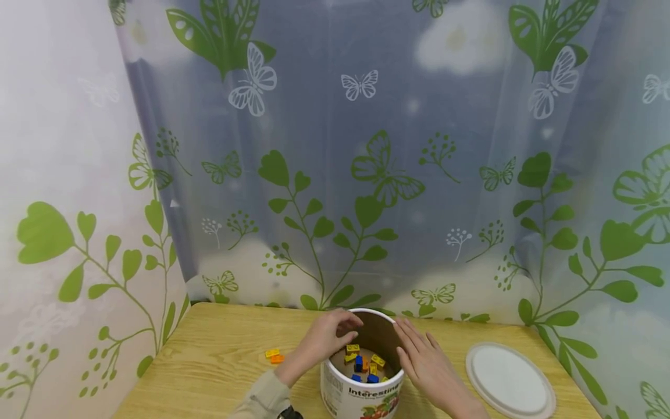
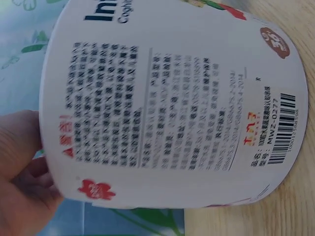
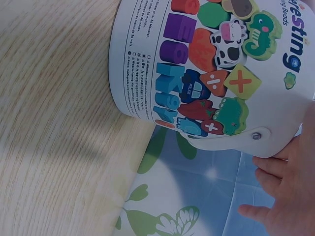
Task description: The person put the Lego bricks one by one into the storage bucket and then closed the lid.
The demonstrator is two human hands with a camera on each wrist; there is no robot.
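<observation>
A white printed bucket (image 1: 361,401) stands on the table, its top uncovered, with several yellow, blue and orange toy bricks (image 1: 373,368) on its floor. At its left rim is my left hand (image 1: 327,334); the fingers and thumb reach over the edge, bent and apart, with nothing seen between them. My right hand (image 1: 431,364) lies against the right rim, its fingers fairly straight. In the left wrist view the left hand (image 2: 22,172) is beside the bucket's upper edge. The right wrist view has the right hand (image 3: 290,182) at the rim near the handle's pivot (image 3: 256,136).
A round white lid (image 1: 510,381) lies flat on the wooden table (image 1: 209,349), right of the bucket. A yellow brick (image 1: 272,353) and an orange brick (image 1: 277,359) lie left of it. A printed curtain (image 1: 335,174) hangs behind the table's back edge.
</observation>
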